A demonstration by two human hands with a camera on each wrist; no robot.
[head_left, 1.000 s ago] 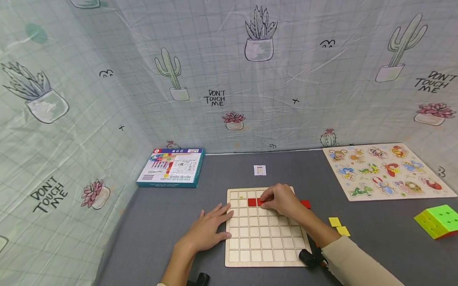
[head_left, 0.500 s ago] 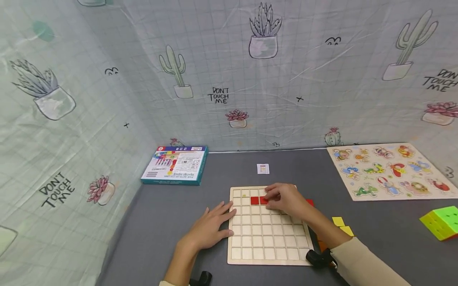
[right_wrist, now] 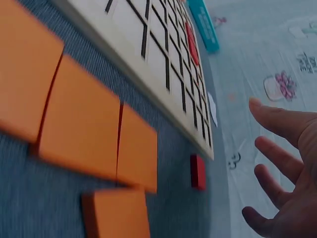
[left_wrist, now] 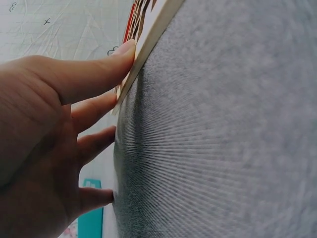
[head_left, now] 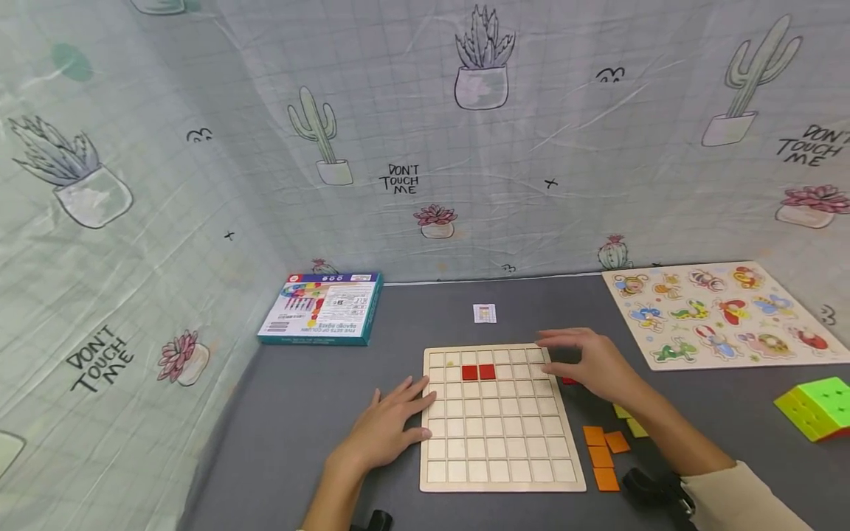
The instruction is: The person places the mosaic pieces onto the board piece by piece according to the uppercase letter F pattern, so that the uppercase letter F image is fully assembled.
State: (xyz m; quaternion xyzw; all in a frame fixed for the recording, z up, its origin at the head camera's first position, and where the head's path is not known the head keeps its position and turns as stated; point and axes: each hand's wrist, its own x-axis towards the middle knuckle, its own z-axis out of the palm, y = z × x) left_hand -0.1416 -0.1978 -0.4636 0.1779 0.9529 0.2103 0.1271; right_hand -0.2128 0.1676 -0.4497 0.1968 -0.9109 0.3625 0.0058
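Observation:
A pale wooden grid board (head_left: 491, 428) lies flat on the dark table. Two red square tiles (head_left: 478, 372) sit side by side in its second row. My left hand (head_left: 388, 420) rests at the board's left edge with fingers spread; in the left wrist view its thumb (left_wrist: 124, 54) touches the board's side. My right hand (head_left: 591, 361) hovers at the board's upper right corner, fingers apart and nothing between them. Just below that hand a loose red tile (right_wrist: 197, 172) lies on the table off the board, mostly covered by the hand in the head view.
Several orange tiles (head_left: 600, 457) lie right of the board, with yellow tiles (head_left: 636, 428) partly behind the right forearm. A small printed card (head_left: 485, 313) is beyond the board. A flat box (head_left: 322, 310), an insect puzzle board (head_left: 724, 317) and a puzzle cube (head_left: 817, 409) stand around.
My right hand has left the red tiles on the board and moved right, past the board's edge. The second red tile now shows fully in its square. The left hand has stayed in place.

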